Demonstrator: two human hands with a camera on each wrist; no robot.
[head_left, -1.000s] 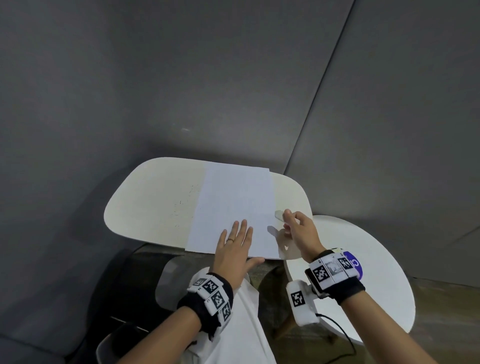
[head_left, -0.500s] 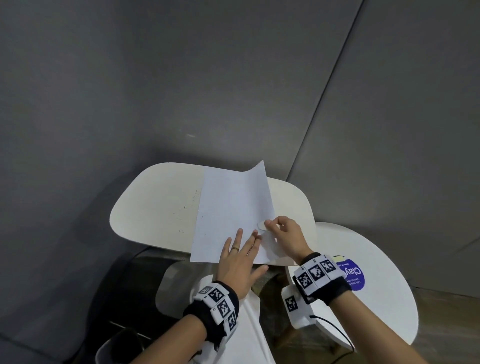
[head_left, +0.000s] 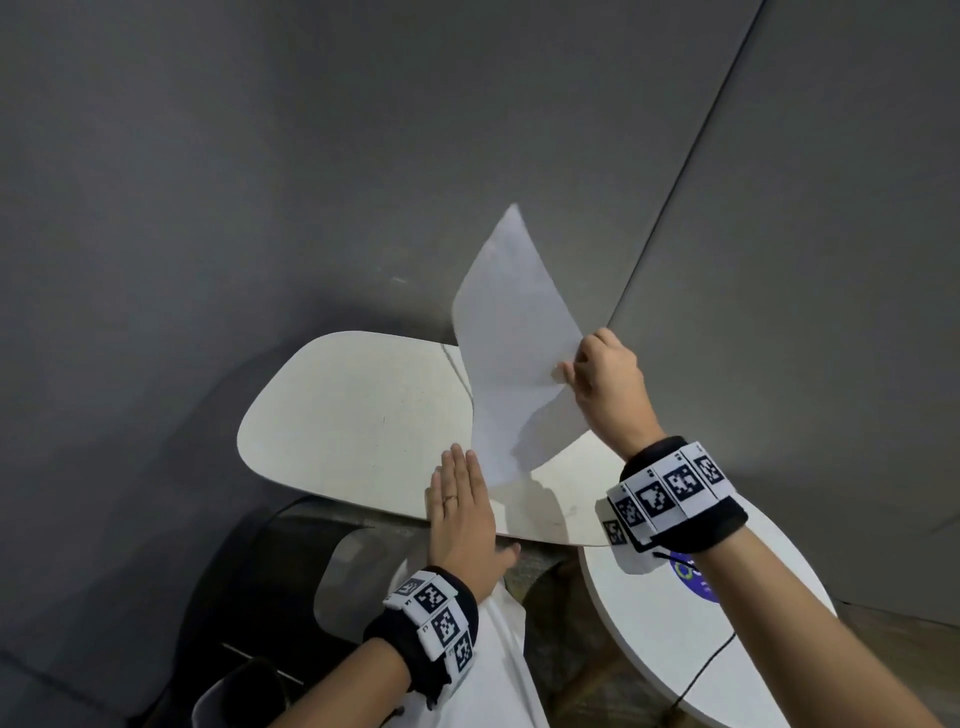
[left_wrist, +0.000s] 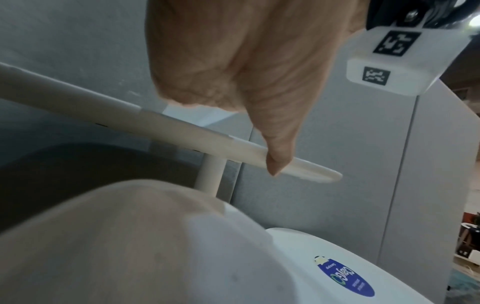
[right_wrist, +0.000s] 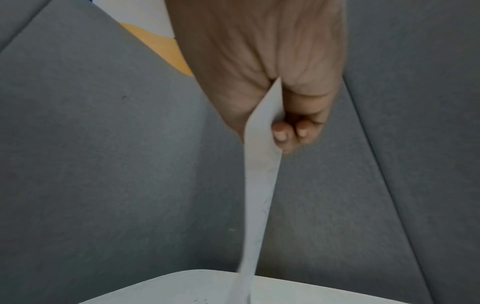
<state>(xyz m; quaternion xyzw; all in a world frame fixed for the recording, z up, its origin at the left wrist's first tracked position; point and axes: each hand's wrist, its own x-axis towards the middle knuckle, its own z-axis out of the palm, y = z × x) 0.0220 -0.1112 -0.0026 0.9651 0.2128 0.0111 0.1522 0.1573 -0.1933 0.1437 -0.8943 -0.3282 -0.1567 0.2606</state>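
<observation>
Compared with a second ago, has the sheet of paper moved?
Yes. The sheet of paper lay flat on the cream table; now the right hand pinches it, lifted above the table's right half.

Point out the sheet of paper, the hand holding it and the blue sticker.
sheet of paper (head_left: 511, 348): head view, middle of the raised sheet.
right hand (head_left: 609, 380): head view, back of the hand.
blue sticker (left_wrist: 346, 278): left wrist view, centre of the oval.
</observation>
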